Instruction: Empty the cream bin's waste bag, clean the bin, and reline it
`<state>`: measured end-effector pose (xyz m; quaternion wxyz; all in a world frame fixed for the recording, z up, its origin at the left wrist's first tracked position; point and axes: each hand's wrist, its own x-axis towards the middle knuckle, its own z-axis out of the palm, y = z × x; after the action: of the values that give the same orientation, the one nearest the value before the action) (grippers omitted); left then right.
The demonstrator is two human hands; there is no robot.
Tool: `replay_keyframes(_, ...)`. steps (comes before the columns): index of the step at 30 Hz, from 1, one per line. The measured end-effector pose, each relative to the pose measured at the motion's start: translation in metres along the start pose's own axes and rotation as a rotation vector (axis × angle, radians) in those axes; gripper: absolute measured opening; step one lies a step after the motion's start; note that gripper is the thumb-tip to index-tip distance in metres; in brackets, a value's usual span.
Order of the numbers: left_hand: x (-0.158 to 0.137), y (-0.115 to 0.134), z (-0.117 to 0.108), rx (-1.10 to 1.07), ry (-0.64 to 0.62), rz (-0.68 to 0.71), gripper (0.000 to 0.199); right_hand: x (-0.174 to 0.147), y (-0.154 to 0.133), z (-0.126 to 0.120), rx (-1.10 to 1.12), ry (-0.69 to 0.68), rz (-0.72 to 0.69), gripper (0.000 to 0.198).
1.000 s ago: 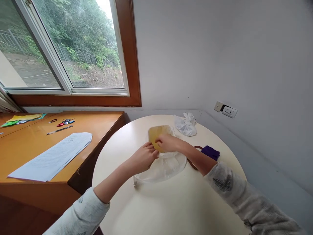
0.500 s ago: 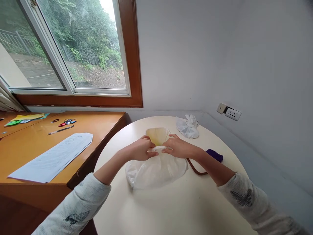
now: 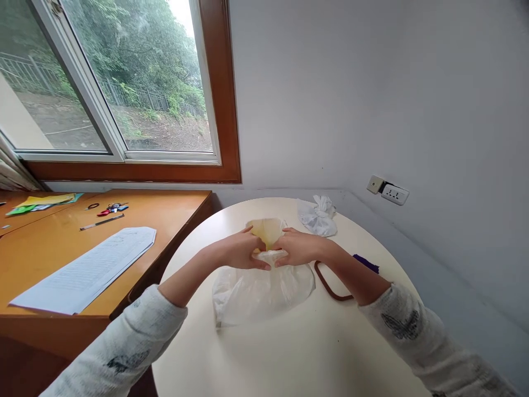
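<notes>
A thin white plastic bag (image 3: 264, 298) lies crumpled over the near side of something with a pale yellow inside (image 3: 266, 231), on the round table. Whether that is a separate container or the bag's own opening, I cannot tell. My left hand (image 3: 242, 249) grips the left part of the near rim, thumb on the outside and fingers bent inward. My right hand (image 3: 300, 247) pinches the same rim just to the right. Only a small gap separates the two thumbs. Behind my right forearm lie a brown curved handle (image 3: 330, 289) and a dark purple cloth (image 3: 367, 263).
The round cream table (image 3: 289, 358) stands against the wall. A knotted white bag (image 3: 318, 216) sits at its back right. On the wooden desk (image 3: 173, 207) to the left are papers (image 3: 91, 270), a pen (image 3: 101, 221) and scissors (image 3: 113, 208). A wall socket (image 3: 394, 193) is at right.
Both hands have drawn slightly closer together along the rim, and their thumbs have shifted down a little. The near edge of the bag hangs marginally lower.
</notes>
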<state>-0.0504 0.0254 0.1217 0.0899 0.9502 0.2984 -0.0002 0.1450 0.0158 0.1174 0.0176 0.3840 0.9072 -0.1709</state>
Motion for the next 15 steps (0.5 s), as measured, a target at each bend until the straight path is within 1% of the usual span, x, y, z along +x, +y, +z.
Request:
replay_keyframes(2, -0.008, 0.002, 0.000, -0.025, 0.113, -0.045, 0.033, -0.006, 0.000, -0.001, 0.030, 0.098, -0.059, 0.038)
replay_keyframes(4, -0.015, 0.004, 0.004, -0.023, 0.170, -0.068, 0.033, -0.011, 0.001, -0.001, 0.025, 0.137, -0.056, 0.039)
replay_keyframes(7, -0.017, 0.006, 0.011, 0.024, 0.177, -0.047, 0.028, -0.013, 0.002, 0.002, -0.020, 0.104, -0.008, 0.039)
replay_keyframes(9, -0.015, 0.006, 0.015, 0.052, 0.178, -0.036, 0.030, -0.011, 0.004, 0.006, -0.050, 0.086, 0.016, 0.039)
replay_keyframes(15, -0.014, 0.005, 0.017, 0.055, 0.186, -0.006, 0.029, 0.002, 0.003, 0.018, -0.121, 0.095, 0.099, 0.040)
